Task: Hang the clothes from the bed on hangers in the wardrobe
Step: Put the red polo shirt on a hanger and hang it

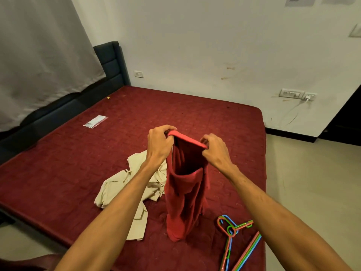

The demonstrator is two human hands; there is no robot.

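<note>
both hands, left hand and right hand, have their fingers clamped on the top edge of a red garment hanging over the bed, beige shirt and hangers lying nearby.

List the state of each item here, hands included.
red garment: held up by its top edge, hanging over the bed.
left hand: grips the garment's top edge.
right hand: grips the same edge.
beige garment: crumpled on the bed.
hangers: lying bunched on the bed, bare.
plastic packet: flat on the bed.
</note>
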